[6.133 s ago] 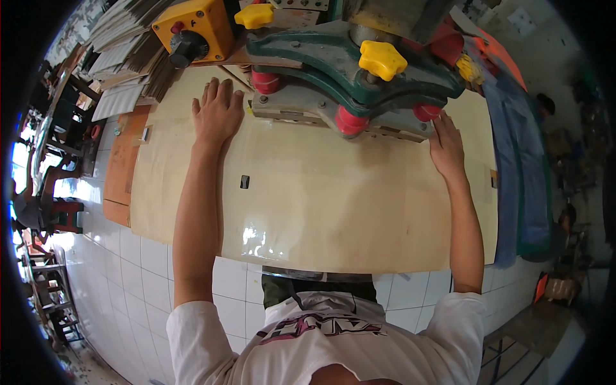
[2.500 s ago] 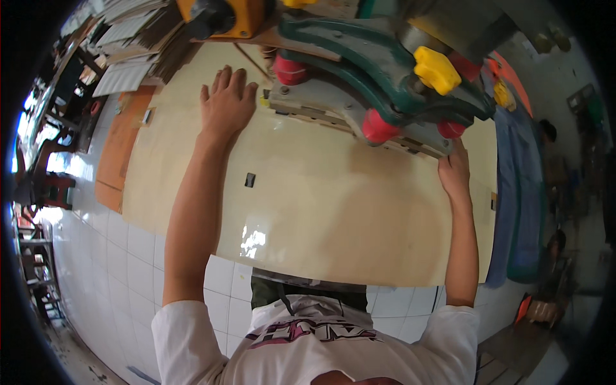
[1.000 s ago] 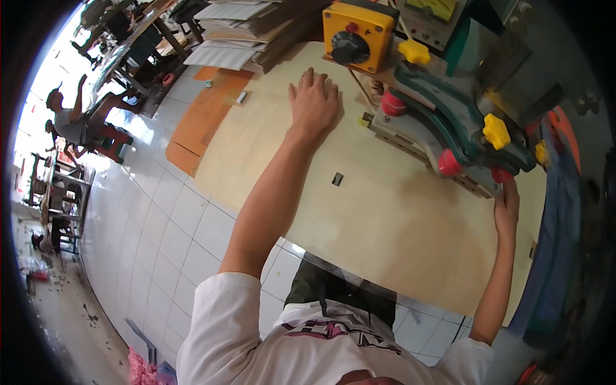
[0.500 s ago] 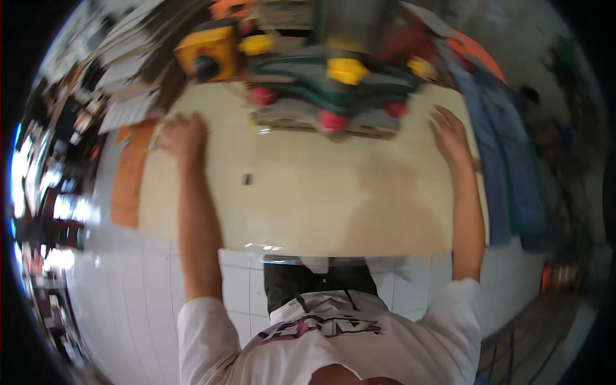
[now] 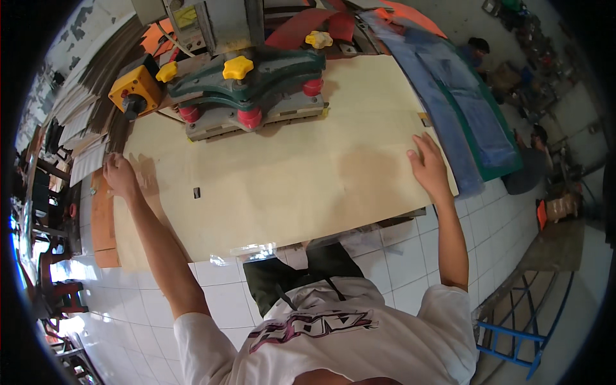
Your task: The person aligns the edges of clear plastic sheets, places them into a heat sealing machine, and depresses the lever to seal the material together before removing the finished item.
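Note:
A large cream-coloured sheet [image 5: 276,186] covers the worktop in front of me. Over its left edge, beside a stack of cardboard sheets, my left hand [image 5: 120,176] is raised with bent fingers drawn together; anything between them is hidden. Its shadow falls on the sheet. My right hand [image 5: 430,168] is at the sheet's right edge, fingers stretched out and thumb apart, holding nothing. Beyond the sheet's middle stands a press head [image 5: 247,86] with green arms, yellow star knobs and red feet. A small dark rectangular piece [image 5: 197,192] lies on the sheet.
A yellow control box [image 5: 136,90] with a black knob stands left of the press. The cardboard stack [image 5: 96,106] rises at far left, above an orange-brown board [image 5: 102,224]. Blue and green sheets [image 5: 459,96] lie along the right side. Another person [image 5: 473,52] is at far right.
The view has turned and sharpened, with the press now further left. My left hand has gone from spread fingers to fingers drawn together. My right hand stays open near the right edge.

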{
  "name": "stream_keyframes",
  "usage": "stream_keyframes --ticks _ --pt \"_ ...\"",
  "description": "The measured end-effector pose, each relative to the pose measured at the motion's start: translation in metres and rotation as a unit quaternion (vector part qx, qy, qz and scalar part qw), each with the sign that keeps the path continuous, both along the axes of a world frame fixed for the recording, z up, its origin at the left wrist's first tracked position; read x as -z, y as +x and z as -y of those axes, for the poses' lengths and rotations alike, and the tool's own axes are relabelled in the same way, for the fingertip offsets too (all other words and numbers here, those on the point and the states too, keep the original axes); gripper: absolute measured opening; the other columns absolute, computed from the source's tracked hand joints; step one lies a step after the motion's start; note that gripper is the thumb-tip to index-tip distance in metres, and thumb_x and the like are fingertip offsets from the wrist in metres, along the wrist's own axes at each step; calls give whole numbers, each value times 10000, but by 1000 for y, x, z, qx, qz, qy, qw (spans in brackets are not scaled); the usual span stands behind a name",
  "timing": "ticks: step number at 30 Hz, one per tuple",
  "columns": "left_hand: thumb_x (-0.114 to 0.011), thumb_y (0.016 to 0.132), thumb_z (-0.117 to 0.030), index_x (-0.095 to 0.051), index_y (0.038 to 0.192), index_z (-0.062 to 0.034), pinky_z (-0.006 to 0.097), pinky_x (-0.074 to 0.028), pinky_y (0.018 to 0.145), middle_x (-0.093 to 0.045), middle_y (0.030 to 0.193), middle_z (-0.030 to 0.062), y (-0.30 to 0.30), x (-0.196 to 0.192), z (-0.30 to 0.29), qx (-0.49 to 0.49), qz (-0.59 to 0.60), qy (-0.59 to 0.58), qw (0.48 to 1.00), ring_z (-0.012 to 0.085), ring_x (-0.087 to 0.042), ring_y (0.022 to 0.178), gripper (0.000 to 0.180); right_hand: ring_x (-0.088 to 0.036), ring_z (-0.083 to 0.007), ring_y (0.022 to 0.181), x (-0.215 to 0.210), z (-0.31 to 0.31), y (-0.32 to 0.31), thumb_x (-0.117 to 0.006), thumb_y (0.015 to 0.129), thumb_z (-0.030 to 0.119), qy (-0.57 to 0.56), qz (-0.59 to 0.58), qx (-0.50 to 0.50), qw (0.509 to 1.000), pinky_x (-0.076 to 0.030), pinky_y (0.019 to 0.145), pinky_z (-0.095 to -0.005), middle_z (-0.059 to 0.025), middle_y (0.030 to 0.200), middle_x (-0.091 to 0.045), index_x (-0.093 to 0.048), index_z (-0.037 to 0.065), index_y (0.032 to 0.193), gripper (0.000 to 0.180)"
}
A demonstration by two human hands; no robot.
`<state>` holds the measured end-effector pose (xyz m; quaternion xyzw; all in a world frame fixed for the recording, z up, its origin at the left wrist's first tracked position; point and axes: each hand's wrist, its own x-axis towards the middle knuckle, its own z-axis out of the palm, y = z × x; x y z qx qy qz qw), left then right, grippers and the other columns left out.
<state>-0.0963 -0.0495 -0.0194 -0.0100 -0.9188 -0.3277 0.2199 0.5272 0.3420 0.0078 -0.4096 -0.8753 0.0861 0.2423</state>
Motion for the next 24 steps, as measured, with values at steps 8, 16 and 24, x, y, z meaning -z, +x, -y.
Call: stream_keyframes --ticks 8,16,24 --pt "-458 942 -546 -506 1454 -217 688 -116 1146 -347 1602 83 -31 40 48 70 144 -145 976 273 -311 1479 611 -632 -417 1062 -10 -51 5 -685 882 253 42 21 99 994 -502 909 -464 -240 1114 -672 -659 0 1171 385" --pt "-394 952 -583 -321 1555 -245 661 -95 1170 -262 1631 147 47 16 41 -8 140 -228 964 299 -204 1523 695 -687 -365 933 -12 -66 -12 -744 830 251 -10 42 118 992 -528 825 -435 -230 991 -697 -648 -32 1133 426" --pt "-396 959 -550 -334 1549 -184 631 -74 1190 -237 1639 157 64 -5 38 -17 130 -236 963 303 -177 1531 697 -643 -232 793 44 -137 8 -777 828 198 -149 -110 81 979 -504 759 -346 -114 884 -680 -600 -57 1171 463"
